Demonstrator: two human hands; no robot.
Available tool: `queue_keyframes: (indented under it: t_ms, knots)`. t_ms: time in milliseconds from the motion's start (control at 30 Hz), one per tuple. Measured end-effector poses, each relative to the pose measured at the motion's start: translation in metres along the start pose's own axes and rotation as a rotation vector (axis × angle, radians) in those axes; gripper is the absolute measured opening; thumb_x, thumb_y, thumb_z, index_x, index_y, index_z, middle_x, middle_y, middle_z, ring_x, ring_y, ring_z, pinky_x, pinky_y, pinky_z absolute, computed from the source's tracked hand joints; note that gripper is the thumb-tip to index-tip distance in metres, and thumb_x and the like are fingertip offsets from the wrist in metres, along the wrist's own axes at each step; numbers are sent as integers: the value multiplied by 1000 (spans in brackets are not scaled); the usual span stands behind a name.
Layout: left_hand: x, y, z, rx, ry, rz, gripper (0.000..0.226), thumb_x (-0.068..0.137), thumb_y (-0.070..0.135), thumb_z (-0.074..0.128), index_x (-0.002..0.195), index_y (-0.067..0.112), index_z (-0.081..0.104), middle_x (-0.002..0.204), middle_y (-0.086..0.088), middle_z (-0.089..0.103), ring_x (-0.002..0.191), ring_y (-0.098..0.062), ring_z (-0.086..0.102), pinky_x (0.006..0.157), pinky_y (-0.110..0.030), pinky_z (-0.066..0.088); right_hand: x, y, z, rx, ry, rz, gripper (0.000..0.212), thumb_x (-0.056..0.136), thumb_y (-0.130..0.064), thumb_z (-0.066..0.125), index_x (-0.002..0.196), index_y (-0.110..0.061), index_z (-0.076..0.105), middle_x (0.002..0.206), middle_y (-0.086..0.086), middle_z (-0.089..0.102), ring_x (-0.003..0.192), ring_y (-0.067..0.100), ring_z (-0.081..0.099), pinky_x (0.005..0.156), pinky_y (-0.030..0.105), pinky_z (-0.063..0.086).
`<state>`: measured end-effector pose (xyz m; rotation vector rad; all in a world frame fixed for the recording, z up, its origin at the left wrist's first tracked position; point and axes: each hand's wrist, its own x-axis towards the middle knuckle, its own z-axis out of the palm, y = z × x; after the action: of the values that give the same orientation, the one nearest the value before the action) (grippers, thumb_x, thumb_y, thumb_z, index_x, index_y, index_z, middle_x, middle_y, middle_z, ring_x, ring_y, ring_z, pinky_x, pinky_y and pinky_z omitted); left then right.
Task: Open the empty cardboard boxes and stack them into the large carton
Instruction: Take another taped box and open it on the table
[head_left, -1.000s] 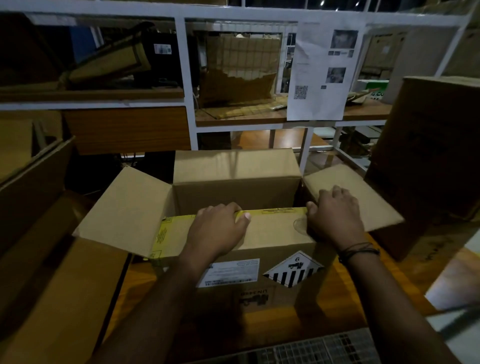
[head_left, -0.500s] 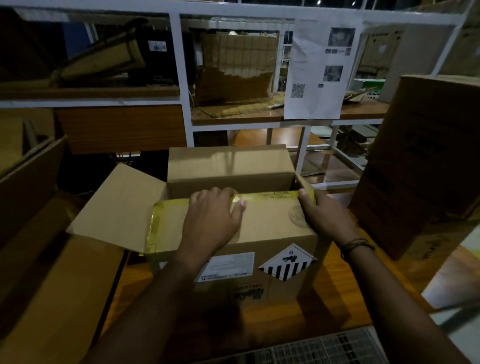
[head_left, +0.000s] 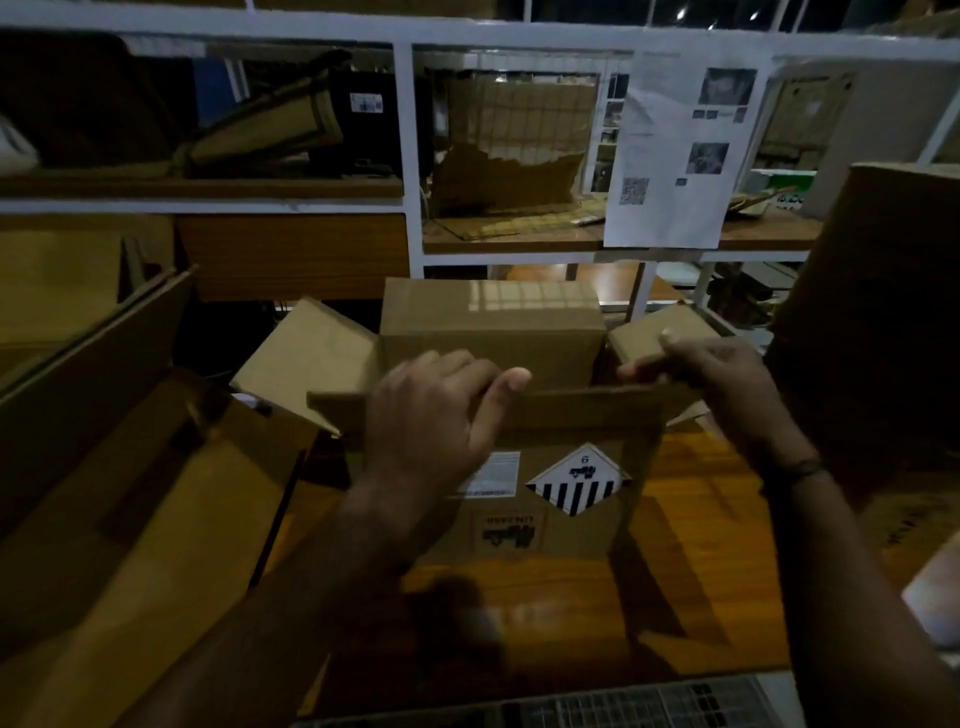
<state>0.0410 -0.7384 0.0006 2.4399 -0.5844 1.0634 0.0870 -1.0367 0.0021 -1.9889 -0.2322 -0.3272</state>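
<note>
Both hands hold up the near flap of a small brown cardboard box (head_left: 550, 535) at the middle of the orange-brown wooden worktop (head_left: 701, 571).

The left hand (head_left: 431, 421) grips the near flap (head_left: 582, 410) at its top edge, fingers (head_left: 441, 364) curled over to the inner side and the thumb lying along the edge. The right hand (head_left: 711, 379) pinches the right end of the same flap, fingers folded over it. The far flap (head_left: 491, 322) stands upright, while the left flap (head_left: 311, 358) and right flap (head_left: 644, 332) spread outward. A black-and-white striped diamond label (head_left: 576, 480) sits on the box's near face. A large open brown carton (head_left: 130, 493) lies just beside the box on the left, and a tall brown box (head_left: 872, 338) stands on the right. Behind is a white metal shelf frame (head_left: 410, 156) with a white printed sheet (head_left: 670, 156) hanging on it.
</note>
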Motion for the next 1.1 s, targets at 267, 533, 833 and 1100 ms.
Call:
queue_keyframes:
  t_ms: [267,533,833,1100]
  knots:
    - [-28,-26,-10,101,-907,-280,72,99,70,38,162,43,14,171,10,13,157,-22,9,126,-45,6,-32,-33,43,-793,-533,277,41,102,-48,54,142,-38,49,134,-6,59,108,10,56,90,33,50]
    - [-44,-43,30,127,-638,-246,78,83,81,55,149,43,35,145,12,48,134,-16,39,116,-41,28,-41,-11,122,-843,-351,-62,49,102,-52,49,147,-33,43,142,-7,55,135,17,46,126,45,17]
    - [-63,-59,66,251,-337,-153,62,81,84,53,123,39,51,111,13,56,100,-13,44,91,-35,34,-47,17,139,-876,-136,-192,44,99,-56,46,135,-31,51,128,-5,58,118,16,50,108,35,35]
    - [-58,-86,37,223,-421,-266,78,66,100,46,109,36,55,104,15,50,97,-9,42,95,-38,38,-44,24,96,-921,-185,-125,60,92,-71,39,134,-31,53,129,-8,60,117,12,52,108,34,35]
